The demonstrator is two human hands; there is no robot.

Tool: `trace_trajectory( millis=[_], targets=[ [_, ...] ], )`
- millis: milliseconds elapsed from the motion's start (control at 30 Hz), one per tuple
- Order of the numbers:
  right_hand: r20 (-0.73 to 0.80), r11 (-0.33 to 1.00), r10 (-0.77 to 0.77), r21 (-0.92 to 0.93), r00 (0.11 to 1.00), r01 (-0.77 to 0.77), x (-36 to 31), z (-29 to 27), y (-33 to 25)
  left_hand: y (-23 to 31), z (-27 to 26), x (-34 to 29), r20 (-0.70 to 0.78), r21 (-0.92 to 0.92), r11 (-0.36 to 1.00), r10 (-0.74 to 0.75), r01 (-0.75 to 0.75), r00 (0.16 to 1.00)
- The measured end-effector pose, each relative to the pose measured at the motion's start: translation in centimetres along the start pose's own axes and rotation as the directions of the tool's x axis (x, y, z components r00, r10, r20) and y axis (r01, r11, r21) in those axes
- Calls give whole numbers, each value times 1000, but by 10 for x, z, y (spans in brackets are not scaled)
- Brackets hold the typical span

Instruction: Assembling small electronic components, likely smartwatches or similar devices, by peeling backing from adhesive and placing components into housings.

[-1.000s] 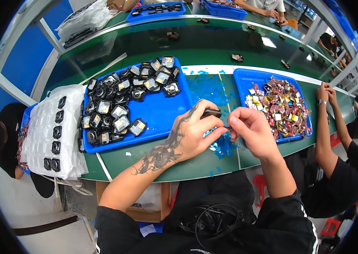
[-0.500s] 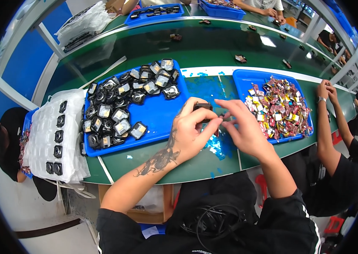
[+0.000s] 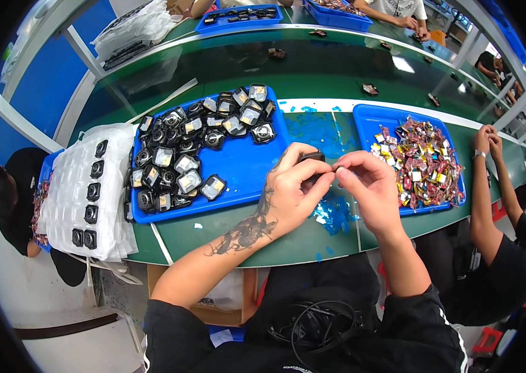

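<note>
Evidently, the left hand (image 3: pixel 293 188) grips a black part (image 3: pixel 317 155) near the blue scraps (image 3: pixel 332 216); just beside it, the right hand (image 3: pixel 372 188) has fingertips pinched together, on what I cannot tell; a slack left grip could let the black part drop onto the green bench (image 3: pixel 300 250)
</note>
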State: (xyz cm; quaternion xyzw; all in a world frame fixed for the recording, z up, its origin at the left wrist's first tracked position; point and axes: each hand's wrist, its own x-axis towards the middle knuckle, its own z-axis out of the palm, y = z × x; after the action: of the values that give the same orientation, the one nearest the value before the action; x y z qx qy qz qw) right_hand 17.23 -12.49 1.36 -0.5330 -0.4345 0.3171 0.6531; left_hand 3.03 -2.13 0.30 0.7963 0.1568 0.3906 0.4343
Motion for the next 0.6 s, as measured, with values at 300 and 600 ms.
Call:
trace_trajectory(
  millis=[300, 600],
  targets=[
    [36, 830, -261, -501, 965, 244, 3, 18, -21, -8, 4, 2, 141, -613, 764, -149, 204, 979],
    [-55, 813, -232, -560, 971, 162, 5, 27, -27, -6, 7, -2, 190, -656, 731, -80, 187, 979]
  ],
)
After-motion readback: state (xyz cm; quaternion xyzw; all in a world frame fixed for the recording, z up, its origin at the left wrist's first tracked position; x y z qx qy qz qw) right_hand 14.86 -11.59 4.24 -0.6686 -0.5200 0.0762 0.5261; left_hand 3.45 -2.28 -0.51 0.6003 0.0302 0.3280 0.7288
